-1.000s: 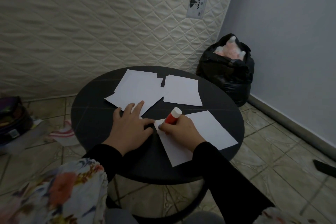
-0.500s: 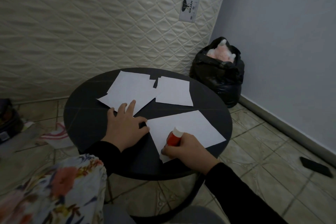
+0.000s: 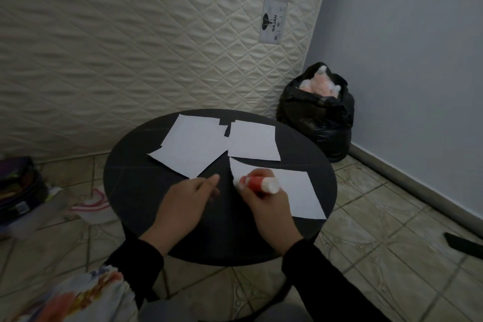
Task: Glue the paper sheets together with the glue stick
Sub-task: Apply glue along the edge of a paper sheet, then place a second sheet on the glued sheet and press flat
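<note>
Since a moment ago our glue stick [image 3: 258, 182] has swung from the near edge up to the near sheet [image 3: 295, 193]'s far-left corner. Our left hand [image 3: 187, 197] rests beside it, fingers loosely together; our right hand [image 3: 266, 200] grips the stick. We judge gluing underway; next, press another sheet [image 3: 252, 142] on.

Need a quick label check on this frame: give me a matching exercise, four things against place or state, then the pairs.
Things:
1. glue stick
2. black bag
3. left hand
4. near sheet

Places or states:
A. on the floor by the wall
B. under the right hand
C. held in the right hand
D. over the dark table, holding nothing

Pairs: 1-C, 2-A, 3-D, 4-B
</note>
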